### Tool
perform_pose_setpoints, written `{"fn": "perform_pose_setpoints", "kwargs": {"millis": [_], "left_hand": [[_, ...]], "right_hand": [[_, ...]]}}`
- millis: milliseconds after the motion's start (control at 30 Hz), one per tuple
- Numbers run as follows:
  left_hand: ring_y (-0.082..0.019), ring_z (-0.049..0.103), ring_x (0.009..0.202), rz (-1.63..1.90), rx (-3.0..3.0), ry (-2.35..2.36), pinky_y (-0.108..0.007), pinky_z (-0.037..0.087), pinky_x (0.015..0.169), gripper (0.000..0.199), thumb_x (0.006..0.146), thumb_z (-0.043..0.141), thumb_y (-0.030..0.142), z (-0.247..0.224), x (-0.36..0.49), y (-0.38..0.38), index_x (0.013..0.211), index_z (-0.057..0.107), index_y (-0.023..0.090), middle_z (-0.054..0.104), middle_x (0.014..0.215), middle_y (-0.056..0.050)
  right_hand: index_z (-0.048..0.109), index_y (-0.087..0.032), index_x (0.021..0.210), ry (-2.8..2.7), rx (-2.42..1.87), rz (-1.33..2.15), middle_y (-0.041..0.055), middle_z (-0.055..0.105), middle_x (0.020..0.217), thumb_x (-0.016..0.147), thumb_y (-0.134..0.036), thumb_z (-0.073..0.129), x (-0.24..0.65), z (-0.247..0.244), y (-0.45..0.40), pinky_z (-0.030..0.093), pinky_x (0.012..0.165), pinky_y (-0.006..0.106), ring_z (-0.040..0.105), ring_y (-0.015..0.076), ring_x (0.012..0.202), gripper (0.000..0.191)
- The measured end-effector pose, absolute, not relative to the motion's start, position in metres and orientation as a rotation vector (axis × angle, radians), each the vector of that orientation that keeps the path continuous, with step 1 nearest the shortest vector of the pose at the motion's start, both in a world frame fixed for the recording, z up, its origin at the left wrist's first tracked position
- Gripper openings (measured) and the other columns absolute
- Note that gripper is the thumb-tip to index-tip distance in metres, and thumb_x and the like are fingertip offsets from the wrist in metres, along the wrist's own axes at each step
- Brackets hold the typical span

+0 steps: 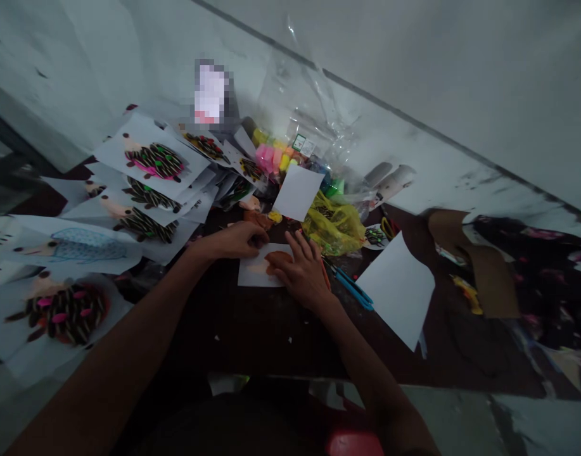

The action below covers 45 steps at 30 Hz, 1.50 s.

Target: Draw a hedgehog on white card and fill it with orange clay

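Note:
A small white sheet [245,277] lies on the dark table, with an orange-brown flat shape [277,259] and a paler peach part on it. My right hand [305,269] rests over the sheet's right side, fingers spread, its thumb touching the brown shape. At the sheet's upper left edge is my left hand [240,240], its fingers bent together; whether anything is between them is too small to tell. Just beyond the hands sits a lump of brown material [256,217] beside a small yellow piece [275,216].
Blue-handled scissors [354,288] and a large white sheet [402,291] lie to the right. Hedgehog pictures [152,158] pile up at the left. A yellow bag [335,228], a blank card [300,192] and colourful clay packs [271,157] stand behind. Brown cardboard [494,285] is far right.

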<state>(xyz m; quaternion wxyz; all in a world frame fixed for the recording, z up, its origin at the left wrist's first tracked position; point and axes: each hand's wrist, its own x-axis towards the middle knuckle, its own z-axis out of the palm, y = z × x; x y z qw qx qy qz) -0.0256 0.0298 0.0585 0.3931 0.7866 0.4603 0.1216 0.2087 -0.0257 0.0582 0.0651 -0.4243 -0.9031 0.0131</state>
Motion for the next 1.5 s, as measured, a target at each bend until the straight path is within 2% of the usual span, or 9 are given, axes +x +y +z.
{"fn": "perform_pose_setpoints", "kwargs": {"millis": [400,633,800,1033,1500], "left_hand": [[-0.025,0.068,0.1,0.305,2.015,1.166,-0.031,0.05,0.085,0.044,0.07,0.056,0.016,0.0552,-0.0257,0.031,0.11,0.073,0.014,0.074,0.109,-0.009],[-0.023,0.068,0.095,0.306,1.999,1.163,-0.029,0.05,0.081,0.043,0.069,0.056,0.016,0.0553,-0.0248,0.0314,0.108,0.073,0.015,0.075,0.104,-0.008],[-0.024,0.068,0.094,0.326,1.986,1.169,-0.03,0.05,0.08,0.044,0.068,0.057,0.018,0.0537,-0.0253,0.0312,0.109,0.073,0.014,0.074,0.103,-0.008],[-0.022,0.067,0.09,0.334,1.986,1.117,-0.029,0.049,0.075,0.043,0.069,0.057,0.02,0.052,-0.0267,0.0321,0.109,0.071,0.014,0.073,0.1,-0.008],[-0.022,0.067,0.093,0.31,1.962,1.142,-0.028,0.049,0.077,0.045,0.071,0.056,0.022,0.052,-0.0268,0.0313,0.113,0.069,0.014,0.073,0.103,-0.009]], "right_hand": [[0.07,-0.037,0.128,-2.708,-1.253,0.102,0.0066,0.034,0.165,0.099,-0.041,0.058,0.2055,0.0566,-0.0252,0.02,0.121,0.057,0.023,0.0323,0.154,0.032],[0.068,-0.034,0.131,-2.663,-1.325,0.143,0.0095,0.035,0.164,0.1,-0.041,0.056,0.2062,0.0547,-0.0227,0.025,0.119,0.056,0.026,0.0333,0.153,0.034],[0.068,-0.036,0.131,-2.673,-1.31,0.115,0.0072,0.036,0.163,0.099,-0.039,0.059,0.2065,0.053,-0.0214,0.024,0.119,0.056,0.027,0.0329,0.152,0.034],[0.07,-0.033,0.129,-2.67,-1.316,0.118,0.0092,0.037,0.163,0.099,-0.041,0.059,0.2026,0.0531,-0.0232,0.023,0.12,0.054,0.027,0.0321,0.152,0.033],[0.069,-0.033,0.129,-2.596,-1.383,0.064,0.0083,0.038,0.162,0.098,-0.037,0.059,0.2065,0.0486,-0.0264,0.024,0.12,0.054,0.026,0.0324,0.152,0.032]]}}
